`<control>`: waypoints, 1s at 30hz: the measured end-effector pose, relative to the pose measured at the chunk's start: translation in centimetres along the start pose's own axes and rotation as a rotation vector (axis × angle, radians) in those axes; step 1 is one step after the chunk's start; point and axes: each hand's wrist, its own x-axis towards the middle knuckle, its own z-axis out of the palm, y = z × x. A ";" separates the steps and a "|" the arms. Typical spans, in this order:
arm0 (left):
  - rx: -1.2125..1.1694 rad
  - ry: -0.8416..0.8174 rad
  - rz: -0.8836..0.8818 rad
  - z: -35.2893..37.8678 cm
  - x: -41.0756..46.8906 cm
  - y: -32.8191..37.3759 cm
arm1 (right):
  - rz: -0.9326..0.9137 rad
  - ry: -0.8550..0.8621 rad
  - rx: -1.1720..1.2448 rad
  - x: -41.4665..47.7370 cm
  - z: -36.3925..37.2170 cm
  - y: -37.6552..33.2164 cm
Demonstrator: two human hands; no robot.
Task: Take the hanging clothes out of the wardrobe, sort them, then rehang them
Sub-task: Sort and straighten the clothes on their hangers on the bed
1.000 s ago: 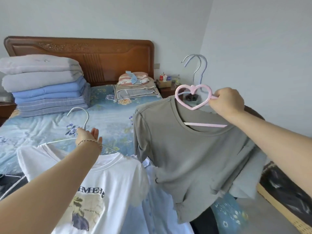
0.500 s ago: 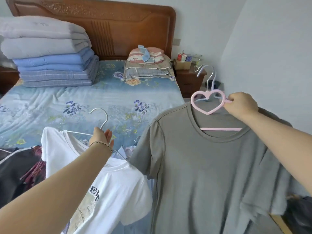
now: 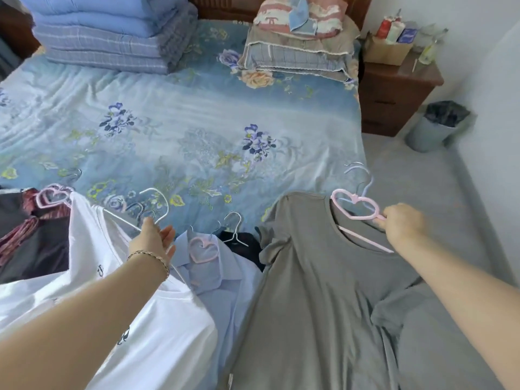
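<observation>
My right hand (image 3: 405, 223) grips the pink heart hanger (image 3: 356, 205) that carries a grey T-shirt (image 3: 323, 291) at the bed's near right corner. More hanger hooks (image 3: 358, 173) stick out behind it. My left hand (image 3: 153, 243) holds the white wire hanger (image 3: 157, 198) of a white printed T-shirt (image 3: 92, 243), low over the bed. Between the two lie a light blue shirt (image 3: 225, 280) on a pink heart hanger (image 3: 202, 249) and a black garment (image 3: 244, 243) on a wire hanger. Dark and maroon clothes (image 3: 33, 243) lie at the left.
The bed (image 3: 197, 136) has a blue floral sheet. At its head sit folded quilts (image 3: 112, 32) and a pillow pile (image 3: 301, 38). A wooden nightstand (image 3: 394, 91) and a grey bin (image 3: 439, 125) stand to the right, beside grey floor and a white wall.
Both hands have come down with their hangers toward the bed. The view has tilted down, and the clothes lying on the bed's near edge have come into sight.
</observation>
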 end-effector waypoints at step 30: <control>-0.063 -0.062 -0.035 0.9 1.5 -0.9 | -0.663 -0.531 0.677 -10.1 2.6 -17.9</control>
